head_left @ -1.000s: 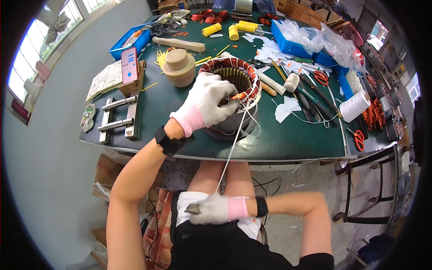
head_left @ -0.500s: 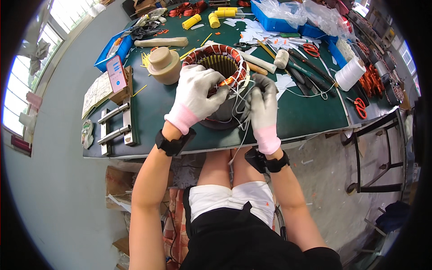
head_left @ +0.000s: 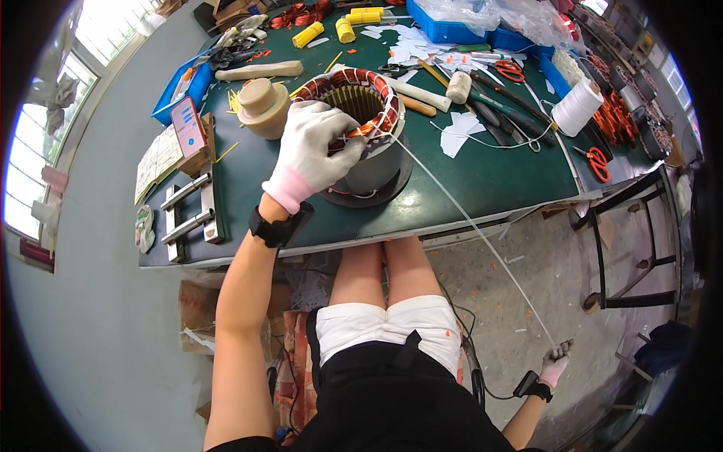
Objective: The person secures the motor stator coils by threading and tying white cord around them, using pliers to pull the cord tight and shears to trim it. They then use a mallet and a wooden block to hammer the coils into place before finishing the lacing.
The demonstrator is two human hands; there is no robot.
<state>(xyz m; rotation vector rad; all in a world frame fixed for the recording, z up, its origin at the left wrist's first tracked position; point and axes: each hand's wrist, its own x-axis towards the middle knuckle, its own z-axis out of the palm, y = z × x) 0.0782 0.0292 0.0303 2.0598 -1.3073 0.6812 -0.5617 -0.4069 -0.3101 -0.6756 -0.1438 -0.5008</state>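
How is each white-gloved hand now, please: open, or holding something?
Left hand: closed on the round, copper-wound grey stator, at its rim.
Right hand: closed, holding the thin white cord taut.

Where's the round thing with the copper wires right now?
In the head view, the copper-wound ring is at upper centre, just right of the beige stepped block, with the gloved left hand on its near-left rim.

Workshop, coil-winding type: green counter (head_left: 501,181) with copper-wound stator (head_left: 380,156), mallet (head_left: 458,88), red-handled scissors (head_left: 599,164), white thread spool (head_left: 578,109), blue bins (head_left: 444,31); copper-coloured coils (head_left: 617,120) at right, scraps (head_left: 515,260) on grey floor (head_left: 482,301).
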